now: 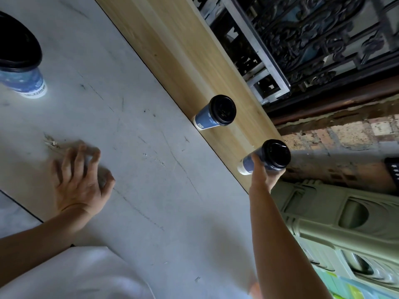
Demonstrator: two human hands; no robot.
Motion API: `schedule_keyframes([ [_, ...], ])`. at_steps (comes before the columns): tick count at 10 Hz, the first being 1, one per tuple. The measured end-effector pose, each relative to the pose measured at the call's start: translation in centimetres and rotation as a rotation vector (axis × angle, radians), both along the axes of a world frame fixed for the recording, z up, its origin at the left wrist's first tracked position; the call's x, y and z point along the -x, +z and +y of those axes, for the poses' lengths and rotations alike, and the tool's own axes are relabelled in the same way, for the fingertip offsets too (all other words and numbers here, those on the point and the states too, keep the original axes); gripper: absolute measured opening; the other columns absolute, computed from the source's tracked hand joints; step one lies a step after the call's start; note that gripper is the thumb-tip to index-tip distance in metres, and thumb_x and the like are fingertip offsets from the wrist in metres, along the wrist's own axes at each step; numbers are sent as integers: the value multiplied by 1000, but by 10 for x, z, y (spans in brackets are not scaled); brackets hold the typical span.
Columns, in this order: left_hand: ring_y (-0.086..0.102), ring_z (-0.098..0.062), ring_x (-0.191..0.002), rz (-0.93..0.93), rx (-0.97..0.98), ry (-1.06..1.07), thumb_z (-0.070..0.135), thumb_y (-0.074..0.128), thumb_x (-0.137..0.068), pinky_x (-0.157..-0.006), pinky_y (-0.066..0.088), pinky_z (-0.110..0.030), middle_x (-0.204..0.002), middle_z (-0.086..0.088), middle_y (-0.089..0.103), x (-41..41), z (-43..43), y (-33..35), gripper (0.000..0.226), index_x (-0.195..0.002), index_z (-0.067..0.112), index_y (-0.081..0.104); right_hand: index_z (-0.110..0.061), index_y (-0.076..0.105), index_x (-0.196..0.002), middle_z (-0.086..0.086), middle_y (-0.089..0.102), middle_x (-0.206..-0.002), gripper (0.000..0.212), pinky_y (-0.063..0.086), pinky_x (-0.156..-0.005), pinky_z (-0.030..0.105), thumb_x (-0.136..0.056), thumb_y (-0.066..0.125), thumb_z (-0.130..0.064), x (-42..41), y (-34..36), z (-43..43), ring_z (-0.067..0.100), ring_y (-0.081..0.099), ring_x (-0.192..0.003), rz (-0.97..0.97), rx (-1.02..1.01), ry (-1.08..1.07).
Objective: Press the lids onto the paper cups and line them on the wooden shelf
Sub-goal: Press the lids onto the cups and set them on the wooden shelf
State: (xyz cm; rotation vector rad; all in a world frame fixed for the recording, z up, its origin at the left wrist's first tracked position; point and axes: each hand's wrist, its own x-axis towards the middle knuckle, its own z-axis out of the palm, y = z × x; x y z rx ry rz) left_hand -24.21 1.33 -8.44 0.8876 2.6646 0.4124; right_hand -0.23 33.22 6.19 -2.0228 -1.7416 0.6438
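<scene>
Surface: pale grey veined counter (151, 190), scuffed. A wooden shelf (172, 50) runs along its far edge. Behind it are a black iron grille (313, 35) and a brick wall (345, 134).

Far left, on the counter: first cup (23, 80), blue print, black lid on.

Left hand (79, 180): flat on the counter, fingers spread, holding nothing.

Centre: second cup (213, 114), blue, black lid on, standing on the shelf.

Right: third cup (248, 164), same kind, lidded, at the shelf's right end. Right hand (262, 175) grips its side.

Lids hide all contents.
</scene>
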Motion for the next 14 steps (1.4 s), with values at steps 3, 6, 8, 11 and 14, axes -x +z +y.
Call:
schedule_keyframes([
  [3, 18, -44, -147, 3, -24, -18, 52, 42, -78, -119, -16, -40, -161, -18, 26, 0, -2, 2, 78, -146, 13, 42, -27, 49, -139, 16, 50, -126, 86, 34, -112, 57, -63, 89, -32, 1, 62, -8, 37, 51, -117, -1052, -211, 781],
  [6, 13, -44, -149, -57, -49, -28, 51, 46, -75, -120, -9, -49, -160, -18, 23, 1, -2, -2, 81, -145, 13, 38, -23, 57, -131, 17, 45, -135, 62, 15, -120, 60, -75, 78, -39, 65, 131, -9, 40, 41, -128, -1851, -364, 847],
  [8, 14, -44, -148, -52, -69, -20, 50, 45, -76, -120, -14, -44, -160, -16, 24, 0, -2, 2, 78, -144, 14, 39, -20, 58, -130, 17, 45, -135, 56, 16, -120, 61, -78, 76, -34, 88, 120, -25, 41, 42, -128, -1874, -367, 857],
  [11, 16, -44, -149, -70, -51, -31, 53, 43, -75, -118, -22, -38, -159, -20, 26, 2, -4, -2, 81, -145, 14, 41, -21, 58, -125, 17, 44, -134, 57, 16, -119, 60, -74, 78, -36, 88, 115, -36, 41, 42, -125, -1832, -343, 847],
  [14, 16, -42, -150, -74, -48, -30, 52, 43, -77, -117, -24, -35, -161, -16, 24, 3, -4, -3, 78, -146, 16, 40, -22, 56, -126, 17, 44, -132, 60, 17, -119, 60, -73, 78, -39, 90, 113, -38, 40, 43, -123, -1811, -323, 824],
])
